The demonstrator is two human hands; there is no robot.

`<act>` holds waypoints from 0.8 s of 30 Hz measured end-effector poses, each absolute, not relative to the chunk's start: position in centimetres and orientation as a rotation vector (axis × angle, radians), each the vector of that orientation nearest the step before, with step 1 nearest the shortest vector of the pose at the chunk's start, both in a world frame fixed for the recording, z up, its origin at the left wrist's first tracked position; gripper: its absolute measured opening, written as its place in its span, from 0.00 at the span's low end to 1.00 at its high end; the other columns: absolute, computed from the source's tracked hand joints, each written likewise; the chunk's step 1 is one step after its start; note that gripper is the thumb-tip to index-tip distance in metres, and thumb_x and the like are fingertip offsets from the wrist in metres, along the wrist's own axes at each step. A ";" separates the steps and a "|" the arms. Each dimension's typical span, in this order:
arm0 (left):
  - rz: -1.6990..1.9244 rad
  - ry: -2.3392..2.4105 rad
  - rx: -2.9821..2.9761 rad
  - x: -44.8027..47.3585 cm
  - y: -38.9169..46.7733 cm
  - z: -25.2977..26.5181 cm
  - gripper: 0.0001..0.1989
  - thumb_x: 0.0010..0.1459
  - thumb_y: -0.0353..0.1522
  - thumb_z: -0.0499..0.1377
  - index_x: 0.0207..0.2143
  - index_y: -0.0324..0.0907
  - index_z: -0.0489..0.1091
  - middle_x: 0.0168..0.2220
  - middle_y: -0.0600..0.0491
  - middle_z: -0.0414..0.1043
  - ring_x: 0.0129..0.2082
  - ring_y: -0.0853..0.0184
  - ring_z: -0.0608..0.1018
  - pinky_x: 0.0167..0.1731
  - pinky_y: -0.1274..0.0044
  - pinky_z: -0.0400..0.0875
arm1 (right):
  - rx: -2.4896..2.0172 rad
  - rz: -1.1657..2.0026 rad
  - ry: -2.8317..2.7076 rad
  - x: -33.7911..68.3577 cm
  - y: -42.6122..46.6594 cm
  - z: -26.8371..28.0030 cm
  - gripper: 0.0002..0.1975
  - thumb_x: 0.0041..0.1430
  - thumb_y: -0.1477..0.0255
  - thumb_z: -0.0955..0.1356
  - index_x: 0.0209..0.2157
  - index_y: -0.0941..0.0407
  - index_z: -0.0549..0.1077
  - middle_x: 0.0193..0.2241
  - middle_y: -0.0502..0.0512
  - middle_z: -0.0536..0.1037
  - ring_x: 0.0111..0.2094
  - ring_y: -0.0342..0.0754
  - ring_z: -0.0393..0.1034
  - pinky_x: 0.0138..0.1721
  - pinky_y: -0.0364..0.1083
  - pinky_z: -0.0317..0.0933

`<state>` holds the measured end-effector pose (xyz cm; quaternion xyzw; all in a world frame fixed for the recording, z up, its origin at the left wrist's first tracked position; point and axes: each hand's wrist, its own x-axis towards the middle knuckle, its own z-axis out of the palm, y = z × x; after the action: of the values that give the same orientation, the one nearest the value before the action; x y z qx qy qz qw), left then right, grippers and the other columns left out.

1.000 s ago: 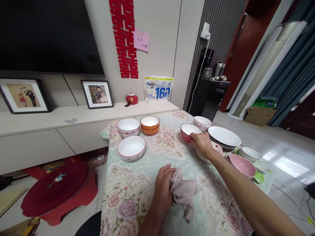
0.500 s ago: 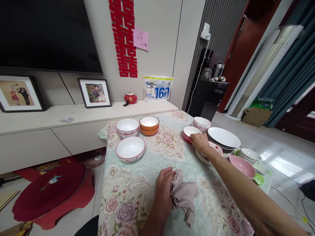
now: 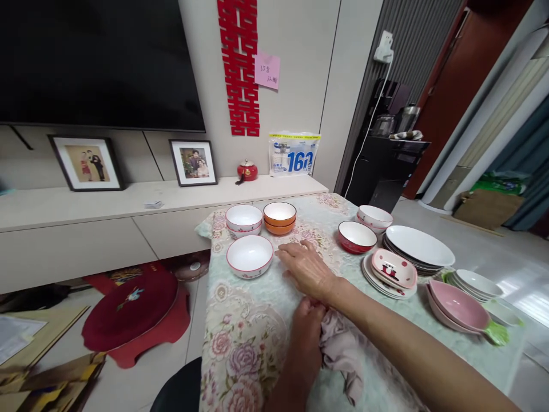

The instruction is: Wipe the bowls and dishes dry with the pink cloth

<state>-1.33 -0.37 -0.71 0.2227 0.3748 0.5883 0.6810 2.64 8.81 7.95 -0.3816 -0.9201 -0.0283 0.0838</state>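
Observation:
My left hand (image 3: 309, 320) is closed on a crumpled pinkish-grey cloth (image 3: 343, 349) near the front of the table. Crossing above it, my right hand (image 3: 306, 266) stretches leftward with fingers extended and holds nothing. Its fingertips are just right of a white bowl with a red rim (image 3: 250, 256); whether they touch it I cannot tell. Behind that bowl stand a stack of white patterned bowls (image 3: 243, 219) and a stack of orange bowls (image 3: 279, 218). A red bowl with a white inside (image 3: 357, 237) sits on the right, apart from both hands.
Along the right side are a white patterned bowl (image 3: 374, 217), large white plates (image 3: 418, 246), small pink-rimmed dishes (image 3: 394, 268), pink bowls with green handles (image 3: 461, 306) and small white bowls (image 3: 478, 283). A flowered cloth (image 3: 240, 320) covers the table. A red stool (image 3: 132, 312) stands left.
My right hand has left the red bowl and moved left toward the white bowl, now empty. The left hand keeps the cloth. The view has turned slightly left.

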 end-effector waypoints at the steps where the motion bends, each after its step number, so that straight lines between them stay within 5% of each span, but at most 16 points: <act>1: 1.351 0.800 0.535 -1.3 -0.3 -0.7 0.16 0.45 0.37 0.66 0.37 0.39 0.76 0.36 0.47 0.79 0.40 0.56 0.78 0.40 0.71 0.71 | -1.069 -0.072 -2.760 1.9 8.8 7.8 0.21 0.61 0.78 0.68 0.56 0.59 0.67 0.58 0.66 0.71 0.60 0.57 0.63 0.60 0.61 0.49; 8: 1.322 0.754 0.491 -1.1 -0.1 0.0 0.16 0.49 0.36 0.64 0.41 0.40 0.77 0.38 0.47 0.80 0.42 0.54 0.79 0.45 0.67 0.72 | -1.040 -0.107 -2.935 -2.1 10.3 6.6 0.11 0.64 0.81 0.62 0.43 0.58 0.74 0.44 0.62 0.79 0.50 0.55 0.70 0.60 0.66 0.46; 13: 1.466 0.667 0.612 -1.3 -0.2 0.9 0.16 0.55 0.35 0.62 0.45 0.40 0.77 0.46 0.45 0.79 0.52 0.50 0.75 0.54 0.63 0.68 | -1.055 -0.084 -2.979 -3.4 11.0 5.8 0.11 0.63 0.81 0.62 0.39 0.58 0.75 0.40 0.62 0.82 0.44 0.54 0.74 0.60 0.64 0.44; 20: 1.414 0.686 0.431 -1.5 0.3 -0.1 0.14 0.46 0.29 0.63 0.39 0.40 0.76 0.39 0.49 0.81 0.47 0.53 0.79 0.48 0.67 0.72 | -1.279 -0.079 -2.865 0.2 9.8 6.3 0.09 0.64 0.77 0.63 0.39 0.58 0.76 0.39 0.61 0.82 0.43 0.54 0.75 0.59 0.60 0.44; 24: 1.449 0.824 0.208 -1.7 0.8 0.2 0.13 0.50 0.30 0.63 0.39 0.39 0.73 0.39 0.47 0.80 0.45 0.56 0.81 0.47 0.69 0.73 | -1.469 -0.115 -2.748 4.7 7.9 6.6 0.08 0.64 0.78 0.64 0.38 0.60 0.75 0.37 0.62 0.82 0.42 0.55 0.75 0.59 0.61 0.44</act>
<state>-1.69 0.78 0.19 0.0920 0.3653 0.6423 0.6675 4.71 7.92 6.58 -0.4712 -0.8811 -0.0370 0.0118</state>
